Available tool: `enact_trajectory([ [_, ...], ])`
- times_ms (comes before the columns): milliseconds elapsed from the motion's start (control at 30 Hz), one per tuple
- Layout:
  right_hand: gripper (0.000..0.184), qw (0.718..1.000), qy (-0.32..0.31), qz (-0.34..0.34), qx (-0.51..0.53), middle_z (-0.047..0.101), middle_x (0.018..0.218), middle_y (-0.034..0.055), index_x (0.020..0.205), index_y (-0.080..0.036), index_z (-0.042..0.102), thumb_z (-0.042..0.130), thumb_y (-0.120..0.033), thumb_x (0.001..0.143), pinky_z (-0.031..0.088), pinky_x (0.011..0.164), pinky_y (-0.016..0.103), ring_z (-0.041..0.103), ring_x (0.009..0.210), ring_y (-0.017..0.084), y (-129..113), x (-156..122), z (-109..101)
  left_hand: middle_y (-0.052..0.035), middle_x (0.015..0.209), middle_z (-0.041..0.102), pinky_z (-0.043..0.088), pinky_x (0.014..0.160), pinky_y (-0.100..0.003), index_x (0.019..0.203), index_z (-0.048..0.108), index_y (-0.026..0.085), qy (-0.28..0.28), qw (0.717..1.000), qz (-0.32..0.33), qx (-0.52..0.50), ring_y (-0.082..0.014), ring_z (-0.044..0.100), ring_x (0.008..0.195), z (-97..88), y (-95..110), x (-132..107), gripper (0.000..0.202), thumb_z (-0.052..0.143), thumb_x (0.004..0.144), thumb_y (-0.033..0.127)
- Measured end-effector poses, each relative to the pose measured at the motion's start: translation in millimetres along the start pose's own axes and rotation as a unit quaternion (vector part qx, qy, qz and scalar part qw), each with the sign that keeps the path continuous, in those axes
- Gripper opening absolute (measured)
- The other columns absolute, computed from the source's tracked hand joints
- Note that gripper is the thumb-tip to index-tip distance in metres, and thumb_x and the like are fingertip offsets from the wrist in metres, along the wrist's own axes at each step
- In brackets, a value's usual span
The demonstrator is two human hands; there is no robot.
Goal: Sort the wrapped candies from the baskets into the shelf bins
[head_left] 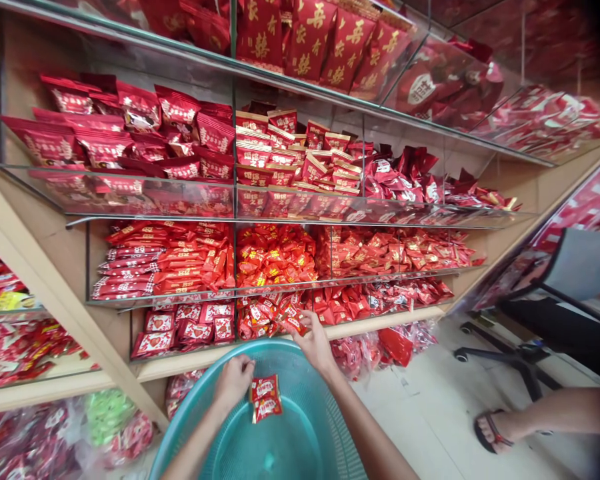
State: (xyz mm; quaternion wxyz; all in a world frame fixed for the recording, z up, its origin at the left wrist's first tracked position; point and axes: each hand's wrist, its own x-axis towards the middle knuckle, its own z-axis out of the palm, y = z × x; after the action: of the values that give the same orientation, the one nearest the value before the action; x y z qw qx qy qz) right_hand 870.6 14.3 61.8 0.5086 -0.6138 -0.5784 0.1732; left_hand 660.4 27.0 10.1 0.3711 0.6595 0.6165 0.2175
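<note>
My right hand (pixel 314 341) reaches over the low bin at the bottom shelf, its thumb and fingers closed on a small red candy packet (pixel 293 321). Loose red packets (pixel 255 316) lie heaped beside it in the same bin. Over the left side of the teal plastic basket (pixel 300 443), my left hand (pixel 235 380) is closed with fingertips pinched together; whether they hold anything is hidden. Just below those fingertips, two red-and-gold candy packets (pixel 266 398) show side by side inside the basket. I cannot tell whether they touch the left hand.
Glass-fronted shelves (pixel 300 213) of red wrapped sweets rise ahead. Clear bags of packets (pixel 380 350) sit on the floor under the shelf. A wheeled office chair (pixel 575 287) stands at right, near another person's sandalled foot (pixel 495 430). A wooden post (pixel 65 293) slants at left.
</note>
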Motion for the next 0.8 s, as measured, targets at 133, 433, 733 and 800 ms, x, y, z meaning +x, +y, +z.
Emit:
enact_trajectory([
  [133,0.048,0.998,-0.026,-0.037,0.034,0.058,0.105,0.0073,0.122,-0.019,0.043,0.057,-0.029,0.077,0.043,0.086,0.033,0.054,0.100,0.020,-5,-26,-4,-0.0027,0.064,0.063,0.046,0.059,-0.025,0.073,0.058,0.016,-0.018,0.994,0.024,-0.102,-0.0143,0.060,0.059,6.0,-2,-1,0.042,0.040,0.080,0.052],
  [433,0.050,0.979,-0.177,-0.056,0.087,0.058,0.114,0.0059,0.126,-0.024,0.045,0.059,-0.026,0.077,0.041,0.094,0.036,0.053,0.104,0.020,-6,-68,22,-0.0036,0.080,0.070,0.051,0.066,-0.025,0.089,0.064,0.016,-0.104,0.906,-0.032,-0.409,-0.0139,0.065,0.070,2.3,2,-19,0.049,0.069,0.060,0.055],
  [733,0.040,0.899,-0.121,0.282,0.313,0.060,0.064,0.0005,0.069,-0.017,0.058,0.069,-0.054,0.062,0.044,0.053,0.024,0.056,0.060,0.014,28,-75,50,-0.0037,0.078,0.068,0.052,0.073,-0.027,0.077,0.059,0.016,-0.100,0.918,-0.055,-0.380,-0.0163,0.066,0.075,6.3,-5,-15,0.047,0.069,0.057,0.057],
  [800,0.039,0.881,-0.115,0.314,0.334,0.060,0.060,-0.0005,0.066,-0.017,0.058,0.072,-0.053,0.058,0.042,0.053,0.022,0.055,0.058,0.012,30,-76,48,-0.0024,0.075,0.067,0.052,0.069,-0.026,0.077,0.059,0.016,-0.093,0.938,-0.040,-0.333,-0.0146,0.065,0.071,7.7,-7,-15,0.048,0.063,0.061,0.061],
])
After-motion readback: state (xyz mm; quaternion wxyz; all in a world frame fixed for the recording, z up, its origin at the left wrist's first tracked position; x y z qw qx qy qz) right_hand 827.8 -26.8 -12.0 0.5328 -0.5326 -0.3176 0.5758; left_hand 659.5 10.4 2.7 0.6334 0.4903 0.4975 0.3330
